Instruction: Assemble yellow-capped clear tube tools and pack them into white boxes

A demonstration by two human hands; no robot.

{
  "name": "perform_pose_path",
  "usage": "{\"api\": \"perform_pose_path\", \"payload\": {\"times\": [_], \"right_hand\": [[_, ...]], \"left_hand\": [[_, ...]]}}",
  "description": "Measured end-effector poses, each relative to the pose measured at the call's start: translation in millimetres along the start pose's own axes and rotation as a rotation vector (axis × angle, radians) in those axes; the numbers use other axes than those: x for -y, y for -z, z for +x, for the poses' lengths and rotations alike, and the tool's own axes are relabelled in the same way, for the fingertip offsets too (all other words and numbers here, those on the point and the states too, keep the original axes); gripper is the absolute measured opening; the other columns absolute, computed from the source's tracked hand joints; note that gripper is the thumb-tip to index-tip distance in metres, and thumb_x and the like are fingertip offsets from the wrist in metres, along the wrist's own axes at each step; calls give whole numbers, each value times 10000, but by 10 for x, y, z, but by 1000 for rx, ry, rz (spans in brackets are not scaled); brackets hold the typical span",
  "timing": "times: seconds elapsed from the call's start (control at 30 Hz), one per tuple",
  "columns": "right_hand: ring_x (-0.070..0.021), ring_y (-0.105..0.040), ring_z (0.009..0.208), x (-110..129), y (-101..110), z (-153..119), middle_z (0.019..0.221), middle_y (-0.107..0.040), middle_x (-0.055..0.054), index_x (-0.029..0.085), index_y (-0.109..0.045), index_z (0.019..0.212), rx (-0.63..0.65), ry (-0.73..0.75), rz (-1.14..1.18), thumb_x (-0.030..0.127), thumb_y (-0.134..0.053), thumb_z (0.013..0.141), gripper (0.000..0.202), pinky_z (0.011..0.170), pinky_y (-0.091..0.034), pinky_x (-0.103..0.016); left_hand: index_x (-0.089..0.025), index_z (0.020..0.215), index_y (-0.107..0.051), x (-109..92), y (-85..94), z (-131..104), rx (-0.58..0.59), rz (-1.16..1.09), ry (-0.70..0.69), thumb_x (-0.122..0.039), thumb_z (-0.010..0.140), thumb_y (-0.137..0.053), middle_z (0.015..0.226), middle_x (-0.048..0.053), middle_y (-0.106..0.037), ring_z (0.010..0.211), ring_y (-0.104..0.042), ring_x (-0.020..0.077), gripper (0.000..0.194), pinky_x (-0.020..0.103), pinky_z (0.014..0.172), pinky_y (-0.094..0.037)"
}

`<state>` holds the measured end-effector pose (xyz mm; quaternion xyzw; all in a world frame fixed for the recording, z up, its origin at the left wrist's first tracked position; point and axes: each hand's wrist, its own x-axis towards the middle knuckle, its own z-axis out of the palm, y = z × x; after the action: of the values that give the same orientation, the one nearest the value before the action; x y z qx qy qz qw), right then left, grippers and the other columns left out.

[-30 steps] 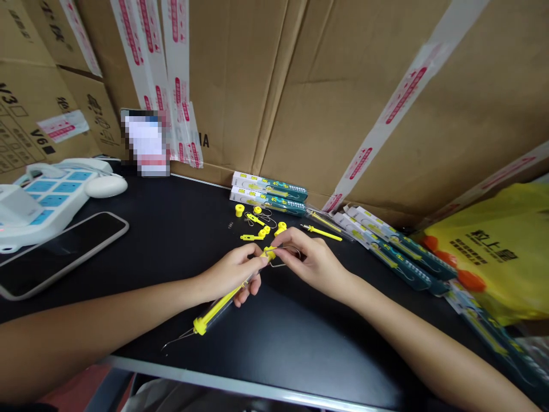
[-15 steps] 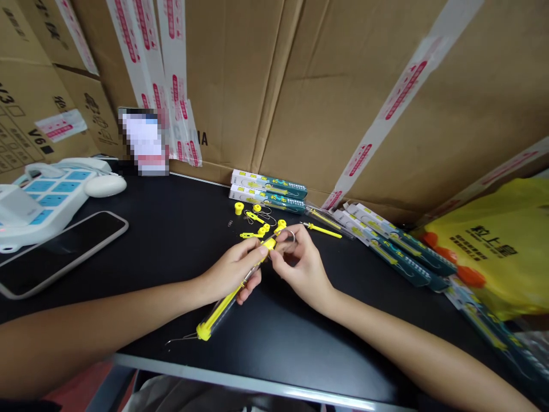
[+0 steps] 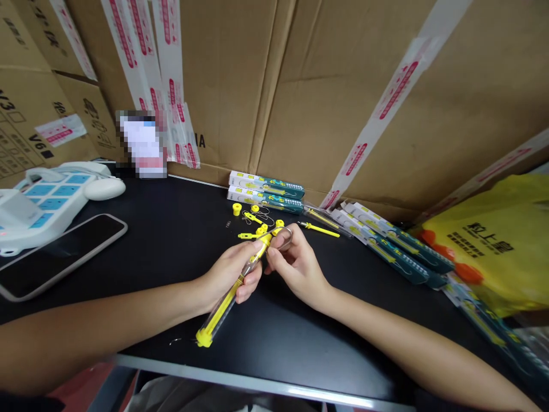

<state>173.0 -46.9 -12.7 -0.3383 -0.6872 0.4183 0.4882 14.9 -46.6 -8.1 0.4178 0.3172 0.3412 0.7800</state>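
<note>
I log one slim clear-and-yellow plastic tube [image 3: 221, 309], lower centre, seemingly mostly assembled, clamped in my left hand [image 3: 231, 270]; one bent silver wire hook [image 3: 285, 229] at its upper end, pinched in my right hand [image 3: 299, 268]; small yellow plastic parts [image 3: 247, 236], centre, lying unfitted.

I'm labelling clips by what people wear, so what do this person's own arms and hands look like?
The left hand and right hand are ungloved, and no watch or bracelet shows on either wrist. The forearms are uncovered. A bit of dark fabric shows at the lower left corner, probably a sleeve edge; I can't tell its style.
</note>
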Motion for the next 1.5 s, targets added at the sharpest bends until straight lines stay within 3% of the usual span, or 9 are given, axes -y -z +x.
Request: {"api": "perform_pose_path", "payload": {"times": [0.2,0.43,0.73,1.03,1.13,1.27,1.37,1.5], "right_hand": [[-92,-496,602,31,-2,-25,744,-457,42,235,-388,843,-25,28,-168,216,-508,896,133,561,-489,-233],[-91,-503,617,34,-6,-52,782,-460,37,243,-379,868,-42,17,-180,187,-500,891,135,591,-489,-244],[-83,-483,580,61,-11,-94,760,-457,46,246,-371,881,-5,-3,-116,226,-475,931,117,557,-485,-231],[-92,-499,548,48,18,-82,659,-492,62,244,-370,900,83,-51,13,311,-495,948,150,526,-444,-228],[-87,-521,534,89,35,-56,685,-530,55,243,-371,906,106,-111,115,362,-502,942,180,496,-433,-215],[-70,-535,476,163,81,3,673,-568,60,237,-370,907,112,-173,199,408,-474,947,204,453,-417,-190],[-65,-511,431,195,116,39,587,-544,88,239,-370,906,106,-175,196,412,-489,940,213,434,-429,-179],[-62,-503,448,214,129,69,615,-558,80,235,-384,886,98,-172,180,429,-523,918,240,440,-484,-188]], "left_hand": [[-193,678,-436,26,32,24,88,-80,54,-452,896,-483,368,-93,-399,218,-255,47,342,156,227,-243],[-195,777,-472,26,30,9,101,-89,17,-450,881,-517,391,-104,-427,234,-268,51,279,140,227,-287],[-179,494,-409,-25,84,20,251,-139,142,-425,925,-426,309,-69,-329,197,-251,48,497,143,208,-271],[-179,823,-545,-86,149,13,316,-194,176,-454,924,-460,378,-96,-419,204,-270,58,305,141,219,-302],[-171,715,-538,-112,158,12,338,-174,168,-492,917,-464,373,-82,-408,213,-272,49,387,133,228,-298],[-170,488,-452,-148,187,40,377,-94,289,-613,915,-338,306,-45,-342,210,-279,51,626,133,227,-278],[-168,447,-444,-154,207,55,397,-76,325,-657,898,-307,294,-38,-319,205,-263,46,679,133,222,-261],[-161,459,-455,-128,223,59,446,-99,352,-642,912,-267,294,-34,-303,206,-238,50,687,141,218,-249]]}}
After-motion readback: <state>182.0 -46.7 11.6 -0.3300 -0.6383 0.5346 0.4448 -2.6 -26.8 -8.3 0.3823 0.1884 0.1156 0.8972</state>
